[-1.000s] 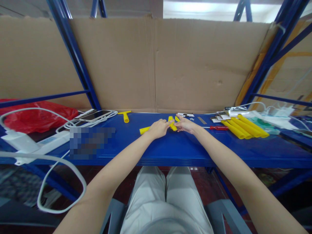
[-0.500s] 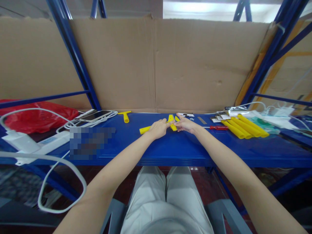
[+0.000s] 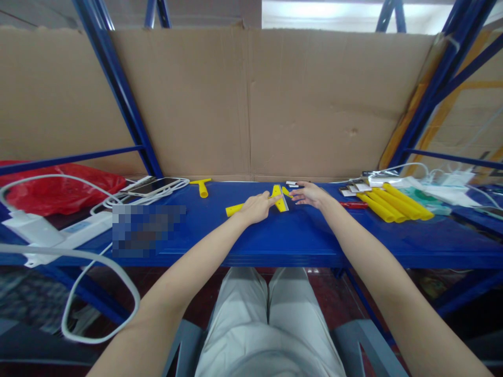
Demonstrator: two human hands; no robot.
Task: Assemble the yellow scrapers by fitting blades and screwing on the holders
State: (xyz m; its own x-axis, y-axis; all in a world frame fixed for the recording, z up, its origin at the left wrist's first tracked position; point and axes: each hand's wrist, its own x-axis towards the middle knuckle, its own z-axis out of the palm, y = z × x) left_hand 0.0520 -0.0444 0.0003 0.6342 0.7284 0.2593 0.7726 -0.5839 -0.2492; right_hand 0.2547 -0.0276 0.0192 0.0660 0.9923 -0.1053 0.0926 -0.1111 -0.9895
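Brown cardboard (image 3: 251,104) stands along the back of our blue bench (image 3: 251,246). Red plastic bag (image 3: 63,188) at the far left, white power strip (image 3: 84,230) nearer us. Four yellow tubes (image 3: 396,203) lie side by side at the right, well apart from our hands. Our left hand (image 3: 256,207) is closed around the handle of the yellow T-shaped tool (image 3: 279,202), index finger reaching onto its head; tool is on the bench near mid-width, handle end poking out left of the hand, head at the right. Our right hand (image 3: 310,195) is loosely open just right of that head, fingers partly bent, nothing seen in its grasp. Second yellow T-piece (image 3: 203,188) sits well left, near the phone (image 3: 154,186). Red handle (image 3: 354,205) lies between our right forearm and the tubes. Pale strip (image 3: 284,199) runs along the head's right edge. Small yellow piece (image 3: 285,191) is by our right fingertips; too small to tell whether they touch.
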